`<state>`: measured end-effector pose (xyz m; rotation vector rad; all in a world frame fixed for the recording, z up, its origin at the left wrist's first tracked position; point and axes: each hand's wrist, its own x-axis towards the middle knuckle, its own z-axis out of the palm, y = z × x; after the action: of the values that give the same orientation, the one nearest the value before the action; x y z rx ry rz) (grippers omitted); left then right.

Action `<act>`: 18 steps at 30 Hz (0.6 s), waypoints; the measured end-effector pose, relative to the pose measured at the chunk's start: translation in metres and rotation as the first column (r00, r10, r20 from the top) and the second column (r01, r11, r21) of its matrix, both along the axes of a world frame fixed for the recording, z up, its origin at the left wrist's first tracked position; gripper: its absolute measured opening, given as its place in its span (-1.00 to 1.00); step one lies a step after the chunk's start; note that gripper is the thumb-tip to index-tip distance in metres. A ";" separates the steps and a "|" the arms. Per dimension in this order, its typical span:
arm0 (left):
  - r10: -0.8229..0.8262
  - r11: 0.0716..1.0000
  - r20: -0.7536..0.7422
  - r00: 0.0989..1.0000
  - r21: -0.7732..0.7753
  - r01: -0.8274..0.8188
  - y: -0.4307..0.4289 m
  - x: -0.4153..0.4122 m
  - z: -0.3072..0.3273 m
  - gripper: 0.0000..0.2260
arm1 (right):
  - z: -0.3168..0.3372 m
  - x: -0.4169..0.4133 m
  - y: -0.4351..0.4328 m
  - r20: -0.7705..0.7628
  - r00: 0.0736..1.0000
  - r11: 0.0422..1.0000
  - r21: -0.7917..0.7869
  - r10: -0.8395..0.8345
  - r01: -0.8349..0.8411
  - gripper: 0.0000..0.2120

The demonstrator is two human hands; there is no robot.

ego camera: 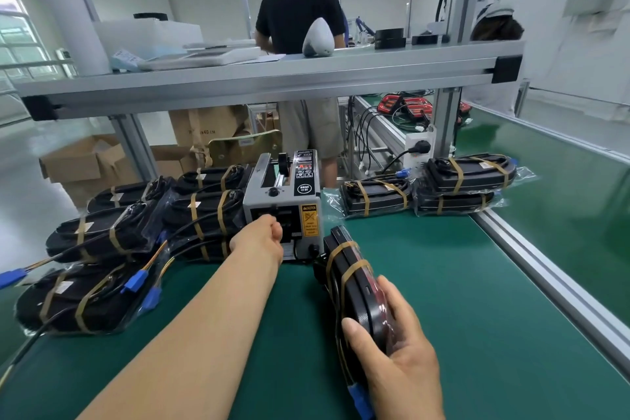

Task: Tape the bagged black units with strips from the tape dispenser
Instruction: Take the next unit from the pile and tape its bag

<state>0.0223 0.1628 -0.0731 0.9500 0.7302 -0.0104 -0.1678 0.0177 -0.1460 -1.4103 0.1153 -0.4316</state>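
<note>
right hand clamped its grip on the bagged unit, stood on edge for taping, left hand was at the tape dispenser, couldn't tell its grip

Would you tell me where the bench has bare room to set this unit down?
Bare green mat lies right of the held unit, bounded by the aluminium rail and the taped units behind. Left of the tape dispenser is crowded with bagged units.

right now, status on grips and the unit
Left grip at tape dispenser outlet, strip not visible. Right grip holds bagged black unit beside it. No obstruction seen.
</note>
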 end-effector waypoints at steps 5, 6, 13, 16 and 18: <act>-0.096 0.983 0.138 0.986 0.167 0.072 0.001 -0.030 0.007 -0.84 | 0.000 0.001 -0.007 -0.007 1.000 0.998 0.056 0.006 -0.005 -0.39; -0.198 0.967 0.190 0.962 0.199 0.160 0.002 -0.044 0.010 -0.82 | -0.001 0.001 -0.008 -0.010 1.000 0.998 0.064 0.014 -0.013 -0.39; -0.851 0.497 0.199 0.487 0.606 0.621 -0.015 -0.124 0.032 -0.85 | -0.003 0.002 -0.010 -0.015 0.997 0.996 0.051 0.077 -0.076 -0.40; -0.867 0.408 0.112 0.485 0.718 0.564 -0.028 -0.130 0.036 -0.91 | -0.002 0.001 -0.011 -0.015 0.995 0.995 0.035 0.099 -0.098 -0.39; -0.867 0.398 0.104 0.487 0.731 0.554 -0.034 -0.130 0.037 -0.90 | -0.001 0.001 -0.010 -0.010 0.994 0.994 0.038 0.105 -0.105 -0.38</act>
<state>-0.1075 0.1287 -0.0364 1.8029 -0.2858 -0.3510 -0.1672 0.0073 -0.1468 -1.3753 0.0588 -0.3323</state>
